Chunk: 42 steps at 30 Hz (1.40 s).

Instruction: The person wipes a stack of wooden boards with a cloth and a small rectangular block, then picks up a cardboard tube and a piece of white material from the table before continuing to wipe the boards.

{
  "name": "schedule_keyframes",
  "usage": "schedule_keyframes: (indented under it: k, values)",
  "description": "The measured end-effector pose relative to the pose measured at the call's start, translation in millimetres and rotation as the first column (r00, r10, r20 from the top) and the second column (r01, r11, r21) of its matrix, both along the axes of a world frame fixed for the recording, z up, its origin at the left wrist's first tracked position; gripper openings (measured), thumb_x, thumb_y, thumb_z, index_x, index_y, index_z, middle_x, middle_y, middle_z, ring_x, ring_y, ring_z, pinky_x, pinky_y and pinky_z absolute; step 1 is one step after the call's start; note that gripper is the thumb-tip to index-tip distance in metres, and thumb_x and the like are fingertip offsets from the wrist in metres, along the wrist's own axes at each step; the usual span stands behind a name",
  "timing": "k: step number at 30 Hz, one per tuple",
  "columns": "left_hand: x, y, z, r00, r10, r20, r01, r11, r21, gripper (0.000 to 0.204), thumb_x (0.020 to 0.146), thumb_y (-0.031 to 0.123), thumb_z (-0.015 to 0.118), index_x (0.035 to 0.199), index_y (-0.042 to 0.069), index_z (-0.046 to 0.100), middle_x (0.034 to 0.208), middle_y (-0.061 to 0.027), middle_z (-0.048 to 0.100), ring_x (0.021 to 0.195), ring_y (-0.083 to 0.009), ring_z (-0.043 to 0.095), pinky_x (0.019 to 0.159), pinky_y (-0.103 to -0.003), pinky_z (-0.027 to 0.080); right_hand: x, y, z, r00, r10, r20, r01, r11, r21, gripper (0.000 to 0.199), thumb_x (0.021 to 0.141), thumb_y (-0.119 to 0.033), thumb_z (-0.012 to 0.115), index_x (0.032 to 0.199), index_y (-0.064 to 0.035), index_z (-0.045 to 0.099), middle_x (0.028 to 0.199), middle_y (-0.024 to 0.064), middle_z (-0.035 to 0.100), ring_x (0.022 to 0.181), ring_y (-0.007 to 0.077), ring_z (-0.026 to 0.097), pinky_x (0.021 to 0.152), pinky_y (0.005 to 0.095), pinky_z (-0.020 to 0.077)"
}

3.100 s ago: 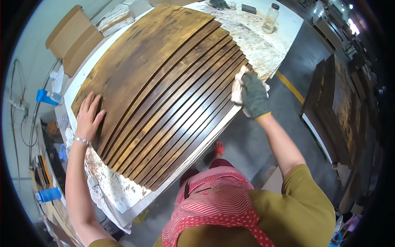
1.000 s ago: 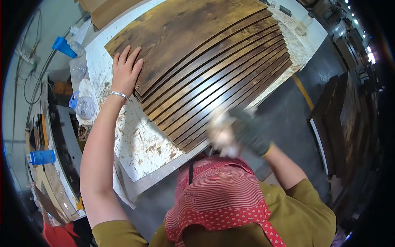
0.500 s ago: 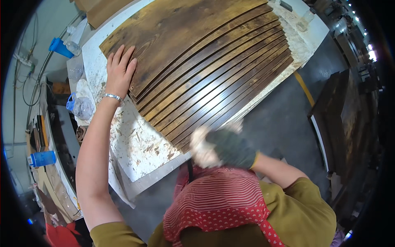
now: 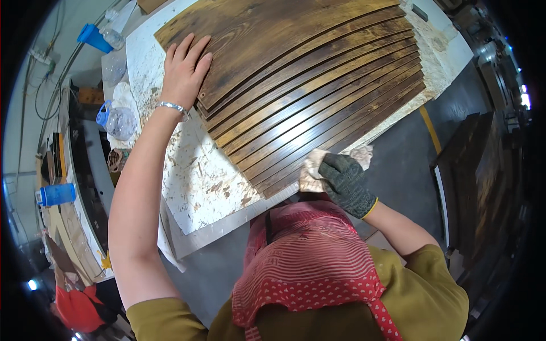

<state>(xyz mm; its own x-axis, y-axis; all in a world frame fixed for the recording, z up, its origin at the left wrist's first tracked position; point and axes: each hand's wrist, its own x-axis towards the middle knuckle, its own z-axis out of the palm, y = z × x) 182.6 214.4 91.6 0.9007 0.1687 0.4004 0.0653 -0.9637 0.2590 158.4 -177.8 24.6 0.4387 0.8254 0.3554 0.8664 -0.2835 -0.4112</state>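
Brown stained wooden boards (image 4: 261,59) lie overlapped in a fanned stack on the table, their long edges stepping down toward me. My bare left hand (image 4: 185,71) rests flat with fingers spread on the left end of the top board. A dark knit glove covers my right hand (image 4: 347,183), which is closed around a crumpled, stained whitish rag (image 4: 312,170). The rag is by the near edge of the lowest board; whether it touches the wood I cannot tell.
The white tabletop (image 4: 199,184) is spotted with brown stain. Blue-topped bottles (image 4: 120,122) and a blue cup (image 4: 94,37) stand at the left, with another blue bottle (image 4: 57,194) farther down. Dark boards (image 4: 469,182) stack at the right. A small dark block (image 4: 420,13) lies top right.
My gloved right hand has moved right and slightly up with the rag, along the near edge of the boards. My left hand stays on the top board while the whole view has shifted.
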Motion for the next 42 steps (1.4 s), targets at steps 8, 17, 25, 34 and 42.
schedule_keyframes:
  k: [8, 17, 25, 34, 42]
  values:
    - [3, 2, 0, 0.999, -0.036, -0.017, 0.036, 0.999, 0.011, 0.043, 0.094, 0.036, 0.043, 0.133, 0.019, 0.048, 0.143, -0.0117, 0.037, 0.131, -0.0392, 0.028, 0.111, -0.045, 0.019, -43, 49, -2, 0.924, 0.363, -0.119, -0.361, 0.932, 0.039, 0.030, 0.077, -0.011, 0.053, 0.105, 0.0000, 0.049, 0.071, 0.0150, 0.057, 0.065, 0.0309, 0.060, 0.058, 0.0413, 0.0470]
    - [0, 0, 11, 0.987, 0.000, -0.160, 0.014, 0.996, 0.088, 0.045, 0.096, 0.035, 0.037, 0.138, 0.018, 0.043, 0.148, -0.0076, 0.030, 0.136, -0.0364, 0.022, 0.113, -0.044, 0.017, 130, -126, -21, 0.912, -0.156, 0.378, 0.196, 0.978, -0.070, 0.031, 0.089, -0.019, 0.046, 0.107, 0.0036, 0.057, 0.102, 0.0132, 0.061, 0.085, 0.0263, 0.060, 0.079, 0.0398, 0.0495]
    - [-1, -2, 20, 0.967, 0.030, -0.255, -0.004, 0.995, 0.101, 0.047, 0.097, 0.034, 0.033, 0.140, 0.015, 0.039, 0.150, -0.0069, 0.027, 0.138, -0.0330, 0.020, 0.114, -0.043, 0.014, 138, -139, -74, 0.962, -0.269, -0.052, 0.266, 0.962, -0.061, 0.028, 0.078, -0.012, 0.052, 0.104, -0.0024, 0.058, 0.103, 0.0136, 0.058, 0.092, 0.0280, 0.059, 0.084, 0.0389, 0.0471]
    - [4, -12, 20, 0.944, 0.082, -0.319, -0.058, 0.995, 0.086, 0.049, 0.097, 0.036, 0.033, 0.140, 0.015, 0.038, 0.152, -0.0048, 0.024, 0.140, -0.0309, 0.016, 0.115, -0.043, 0.012, 224, -187, 20, 0.788, -0.559, -0.260, 0.505, 0.827, -0.246, 0.019, 0.087, -0.013, 0.051, 0.099, -0.0033, 0.061, 0.096, 0.0141, 0.063, 0.089, 0.0265, 0.060, 0.077, 0.0351, 0.0484]
    - [-4, -4, 26, 0.936, 0.103, -0.337, -0.057, 0.988, 0.143, 0.052, 0.097, 0.039, 0.028, 0.143, 0.014, 0.034, 0.153, -0.0049, 0.022, 0.141, -0.0288, 0.013, 0.115, -0.041, 0.009, 248, -217, 15, 0.814, -0.508, 0.283, 0.580, 0.733, -0.354, 0.028, 0.082, -0.018, 0.060, 0.106, -0.0050, 0.059, 0.107, 0.0186, 0.058, 0.098, 0.0294, 0.058, 0.081, 0.0400, 0.0501]
